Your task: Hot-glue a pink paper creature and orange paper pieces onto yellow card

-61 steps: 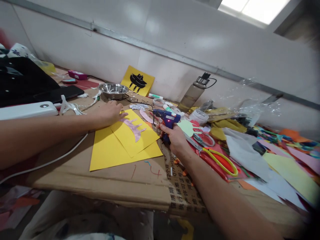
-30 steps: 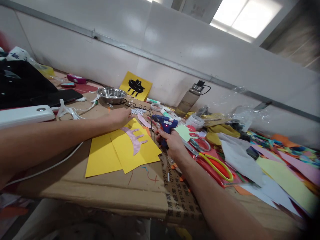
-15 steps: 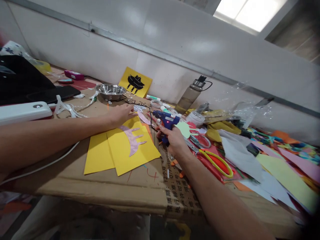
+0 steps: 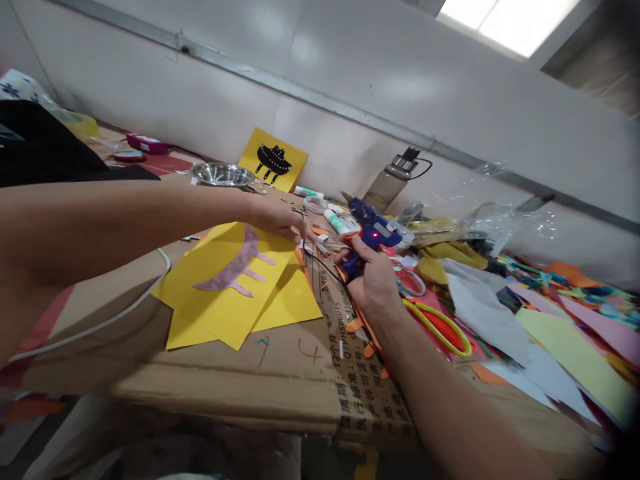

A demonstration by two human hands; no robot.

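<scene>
Cardboard sheet (image 4: 210,373) covers the bench. On its left part lie two overlapping yellow paper sheets (image 4: 220,313), the upper one bearing a pale purple crescent cutout with prongs (image 4: 231,267). The left hand (image 4: 277,217) pinches that upper sheet at its far right corner, fingers closed on the paper's edge. Just right of it, the right hand (image 4: 373,280) is wrapped around the handle of a blue glue gun with a red light (image 4: 373,230), its nozzle pointing far-left. Yellow-handled scissors (image 4: 440,327) lie farther right among coloured paper scraps (image 4: 560,320).

Cardboard-topped table (image 4: 280,380): yellow sheets (image 4: 235,293), scissors (image 4: 440,327), steel bowl (image 4: 221,175), paper scraps (image 4: 560,320).
</scene>
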